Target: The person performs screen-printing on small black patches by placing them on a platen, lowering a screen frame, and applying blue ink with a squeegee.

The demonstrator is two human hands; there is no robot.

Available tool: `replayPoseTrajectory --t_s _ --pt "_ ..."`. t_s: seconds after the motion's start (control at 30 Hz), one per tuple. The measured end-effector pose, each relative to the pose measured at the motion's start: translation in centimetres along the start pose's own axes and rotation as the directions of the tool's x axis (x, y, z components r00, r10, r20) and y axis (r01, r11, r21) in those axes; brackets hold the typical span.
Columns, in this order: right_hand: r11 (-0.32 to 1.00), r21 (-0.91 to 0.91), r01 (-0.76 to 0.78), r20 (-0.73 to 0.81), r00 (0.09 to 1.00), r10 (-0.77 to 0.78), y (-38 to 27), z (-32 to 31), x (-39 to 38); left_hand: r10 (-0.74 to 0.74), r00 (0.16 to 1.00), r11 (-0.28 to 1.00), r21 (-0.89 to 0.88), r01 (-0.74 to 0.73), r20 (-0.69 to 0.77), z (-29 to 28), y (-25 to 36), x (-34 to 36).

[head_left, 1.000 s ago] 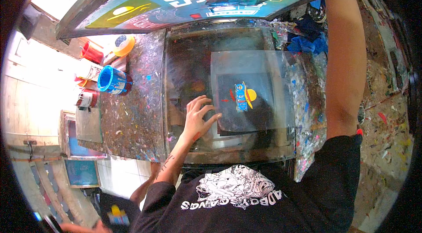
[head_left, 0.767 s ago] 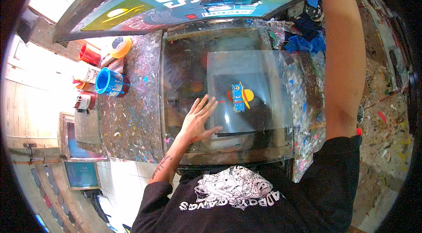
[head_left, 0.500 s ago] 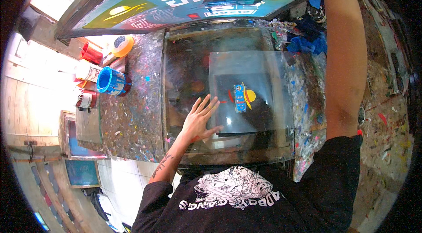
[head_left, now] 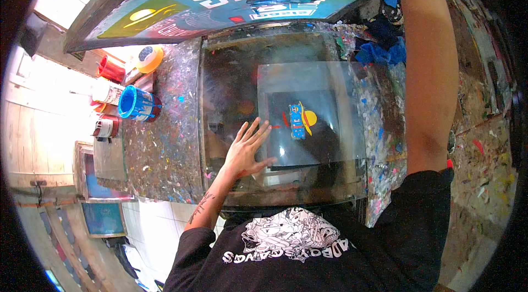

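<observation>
My left hand (head_left: 248,149) lies with fingers spread on a glass panel (head_left: 231,80) set in the worktable. Its fingertips reach the left edge of a clear sheet (head_left: 346,83). Under or on that sheet is a dark rectangle (head_left: 322,151) bearing a small print (head_left: 297,120) of blue lettering and a yellow hat with a red band. My right forearm (head_left: 430,72) stretches up along the right side, and its hand is out of the picture beyond the top edge. Near it is the right end of a tilted, wood-framed screen (head_left: 181,11) with teal mesh and several coloured designs.
Paint-speckled boards (head_left: 170,127) flank the glass. On the left stand a blue-rimmed paint tub (head_left: 137,104), a red tub (head_left: 111,69), a roll of tape (head_left: 148,58) and further pots. Blue and dark rags (head_left: 382,52) lie at the back right.
The whole scene has shifted slightly leftward in the view. My left hand stays flat in the same spot on the glass, and my right arm remains stretched upward.
</observation>
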State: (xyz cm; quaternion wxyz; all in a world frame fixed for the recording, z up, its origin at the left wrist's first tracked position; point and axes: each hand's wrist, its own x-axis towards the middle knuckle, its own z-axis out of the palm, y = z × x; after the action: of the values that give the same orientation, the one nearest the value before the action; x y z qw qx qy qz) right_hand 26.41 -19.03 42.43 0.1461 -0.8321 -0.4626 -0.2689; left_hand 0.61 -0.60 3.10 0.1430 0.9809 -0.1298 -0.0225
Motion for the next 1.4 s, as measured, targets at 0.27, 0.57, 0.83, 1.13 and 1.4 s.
replayPoseTrajectory --t_s 0.27,0.57,0.83,1.13,1.4 --pt "0.960 0.275 -0.063 0.360 0.932 -0.042 -0.3 -2.9 0.2 -0.086 0.903 0.973 -0.229 -0.014 -0.421 1.8 1.1 1.0" --pt "0.986 0.163 -0.011 0.167 0.986 -0.017 -1.4 2.6 -3.4 0.064 0.780 0.733 -0.501 -0.461 -0.623 -6.9 14.5 7.7" --pt "0.993 0.079 0.083 0.098 0.991 -0.091 -10.9 8.3 -26.0 -0.320 0.882 0.945 -0.054 0.322 -0.346 -14.2 8.9 -5.4" --pt "0.935 0.346 -0.074 0.365 0.929 -0.061 -12.8 16.6 -32.0 -0.249 0.842 0.968 -0.110 0.224 -0.479 -0.3 6.5 -8.6" --pt "0.988 0.113 -0.105 0.229 0.970 0.077 -4.3 26.1 -23.3 -0.215 0.862 0.977 -0.118 0.180 -0.459 0.7 6.2 -7.6"
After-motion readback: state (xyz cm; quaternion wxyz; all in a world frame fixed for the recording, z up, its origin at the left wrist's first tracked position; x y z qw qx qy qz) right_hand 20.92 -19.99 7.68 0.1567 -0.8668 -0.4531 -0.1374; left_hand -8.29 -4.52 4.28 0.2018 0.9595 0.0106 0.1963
